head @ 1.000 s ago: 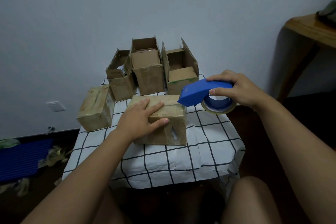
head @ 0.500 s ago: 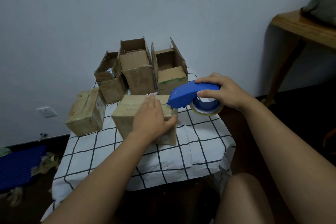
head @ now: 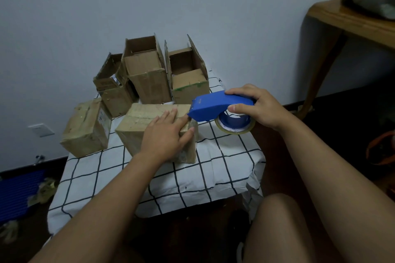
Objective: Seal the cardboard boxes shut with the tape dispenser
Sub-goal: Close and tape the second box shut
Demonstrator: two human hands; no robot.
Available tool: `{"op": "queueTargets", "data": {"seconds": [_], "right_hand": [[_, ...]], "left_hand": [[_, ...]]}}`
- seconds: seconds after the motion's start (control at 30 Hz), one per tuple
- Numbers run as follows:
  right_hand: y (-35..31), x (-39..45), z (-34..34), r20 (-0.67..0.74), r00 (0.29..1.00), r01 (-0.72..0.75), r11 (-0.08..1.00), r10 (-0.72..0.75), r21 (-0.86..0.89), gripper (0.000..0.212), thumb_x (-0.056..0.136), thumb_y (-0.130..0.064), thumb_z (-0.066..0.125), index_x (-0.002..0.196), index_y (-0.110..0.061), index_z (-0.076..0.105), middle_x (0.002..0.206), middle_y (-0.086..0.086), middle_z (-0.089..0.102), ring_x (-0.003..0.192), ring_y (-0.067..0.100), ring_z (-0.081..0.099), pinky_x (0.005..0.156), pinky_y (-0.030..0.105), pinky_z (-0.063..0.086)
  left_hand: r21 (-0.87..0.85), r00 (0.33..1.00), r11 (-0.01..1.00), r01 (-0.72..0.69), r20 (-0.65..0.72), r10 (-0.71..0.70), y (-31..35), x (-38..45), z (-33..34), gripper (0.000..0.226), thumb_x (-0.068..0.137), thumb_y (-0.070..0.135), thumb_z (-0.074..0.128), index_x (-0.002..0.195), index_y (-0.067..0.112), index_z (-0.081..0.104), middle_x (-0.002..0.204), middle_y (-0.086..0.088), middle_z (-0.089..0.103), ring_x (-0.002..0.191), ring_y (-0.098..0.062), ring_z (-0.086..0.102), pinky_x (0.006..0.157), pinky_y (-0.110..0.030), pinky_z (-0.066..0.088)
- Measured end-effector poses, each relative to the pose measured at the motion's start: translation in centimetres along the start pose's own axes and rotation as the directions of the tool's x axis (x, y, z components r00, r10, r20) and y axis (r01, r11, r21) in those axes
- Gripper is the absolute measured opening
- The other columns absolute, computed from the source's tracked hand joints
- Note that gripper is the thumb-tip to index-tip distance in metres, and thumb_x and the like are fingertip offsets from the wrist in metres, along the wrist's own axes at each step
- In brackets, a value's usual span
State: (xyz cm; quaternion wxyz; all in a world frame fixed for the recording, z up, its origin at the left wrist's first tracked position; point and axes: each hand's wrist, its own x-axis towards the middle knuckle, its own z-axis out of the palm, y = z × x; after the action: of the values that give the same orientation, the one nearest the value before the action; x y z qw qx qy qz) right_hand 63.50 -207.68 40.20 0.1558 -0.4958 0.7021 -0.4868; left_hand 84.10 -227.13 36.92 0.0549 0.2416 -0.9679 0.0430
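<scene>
A closed cardboard box [head: 140, 123] lies in the middle of the small table. My left hand [head: 168, 134] rests flat on its top near the right end, fingers straight, thumb over the right edge. My right hand [head: 254, 105] grips the blue tape dispenser [head: 215, 107] around its handle, with the tape roll [head: 235, 124] hanging below. The dispenser's front end touches the box's top right corner, beside my left fingertips.
Three open cardboard boxes [head: 147, 74] stand at the back of the checked tablecloth [head: 213, 166]. A taped box [head: 85, 128] lies at the left. A wooden table [head: 350, 21] stands at the right. Tape scraps [head: 43, 192] litter the floor at the left.
My left hand slid to the right along the box top. The dispenser came down and left until its front end met the box's right corner.
</scene>
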Motion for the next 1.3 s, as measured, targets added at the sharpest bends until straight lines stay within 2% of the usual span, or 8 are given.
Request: {"op": "queueTargets", "data": {"seconds": [0.2,0.53,0.73,0.93,1.03,1.13,1.23,1.3], "right_hand": [[0.5,-1.3,-2.3,-0.074,0.997,-0.026,1.000,0.027,0.014,0.034,0.088,-0.020,0.076,0.115,-0.038,0.068,0.102,-0.007,0.056,0.086,-0.008,0.055,0.078,0.003,0.036],[0.7,-1.6,-1.8,0.030,0.999,-0.015,0.999,0.017,-0.052,0.035,0.086,-0.027,0.077,0.117,-0.040,0.067,0.104,-0.005,0.051,0.090,-0.007,0.054,0.080,0.004,0.038],[0.1,-0.6,-1.7,0.105,0.994,0.007,0.990,0.008,-0.144,0.036,0.085,-0.034,0.077,0.119,-0.043,0.066,0.103,-0.011,0.049,0.093,-0.003,0.054,0.080,0.004,0.037],[-1.8,1.4,-0.8,0.151,0.988,0.056,0.954,-0.011,-0.295,0.035,0.084,-0.040,0.078,0.118,-0.038,0.070,0.103,-0.004,0.050,0.096,0.010,0.055,0.087,0.022,0.041],[-2.7,2.6,0.0,0.186,0.983,0.080,0.924,-0.009,-0.374,0.036,0.083,-0.048,0.076,0.117,-0.040,0.069,0.098,-0.010,0.047,0.092,0.009,0.053,0.079,0.021,0.039],[-3.6,3.4,0.3,0.213,0.977,0.105,0.889,-0.009,-0.445,0.038,0.080,-0.056,0.075,0.115,-0.040,0.069,0.096,-0.013,0.046,0.090,0.006,0.051,0.078,0.021,0.041],[-4.5,3.8,0.5,0.239,0.970,0.158,0.858,-0.043,-0.489,0.036,0.082,-0.051,0.075,0.113,-0.033,0.072,0.090,-0.016,0.048,0.083,0.002,0.051,0.071,0.017,0.038],[-5.0,3.9,0.7,0.247,0.967,0.181,0.841,-0.059,-0.509,0.035,0.083,-0.048,0.075,0.112,-0.029,0.073,0.084,-0.018,0.048,0.078,0.001,0.051,0.067,0.016,0.035]], "left_hand": [[-0.042,1.000,0.999,0.012,0.013,-0.012,-0.2,0.3,-0.3,0.055,0.097,0.062,0.021,0.151,0.049,0.015,0.162,-0.002,0.020,0.147,-0.022,0.021,0.117,-0.042,0.018],[-0.077,0.998,0.997,-0.024,0.055,0.028,-0.8,0.3,-0.5,0.064,0.088,0.075,0.009,0.149,0.054,0.010,0.162,-0.001,0.018,0.148,-0.023,0.020,0.117,-0.044,0.020],[-0.074,0.999,0.997,-0.028,0.026,0.030,-0.7,0.3,-0.4,0.054,0.095,0.068,0.021,0.147,0.057,0.012,0.160,-0.004,0.024,0.145,-0.025,0.026,0.115,-0.045,0.023],[-0.086,0.999,0.996,-0.031,0.035,0.034,-0.4,0.2,-0.6,0.052,0.095,0.063,0.024,0.146,0.058,0.015,0.159,-0.008,0.026,0.142,-0.029,0.031,0.114,-0.047,0.025],[-0.103,0.998,0.994,-0.023,0.051,0.029,-0.3,0.1,-0.9,0.059,0.088,0.068,0.015,0.146,0.057,0.017,0.158,-0.009,0.027,0.142,-0.030,0.031,0.114,-0.048,0.025],[-0.103,0.998,0.995,-0.015,0.062,0.022,-0.2,0.0,-1.1,0.070,0.081,0.079,0.008,0.147,0.057,0.016,0.159,-0.009,0.026,0.142,-0.029,0.029,0.114,-0.047,0.024],[-0.085,0.997,0.996,-0.024,0.075,0.030,0.0,-0.2,-1.1,0.086,0.071,0.092,0.001,0.147,0.055,0.012,0.160,-0.009,0.023,0.144,-0.027,0.026,0.114,-0.049,0.025],[-0.056,0.996,0.998,-0.033,0.077,0.037,0.0,-0.2,-1.1,0.088,0.069,0.092,0.001,0.148,0.054,0.012,0.160,-0.009,0.022,0.143,-0.028,0.026,0.114,-0.049,0.026]]}}
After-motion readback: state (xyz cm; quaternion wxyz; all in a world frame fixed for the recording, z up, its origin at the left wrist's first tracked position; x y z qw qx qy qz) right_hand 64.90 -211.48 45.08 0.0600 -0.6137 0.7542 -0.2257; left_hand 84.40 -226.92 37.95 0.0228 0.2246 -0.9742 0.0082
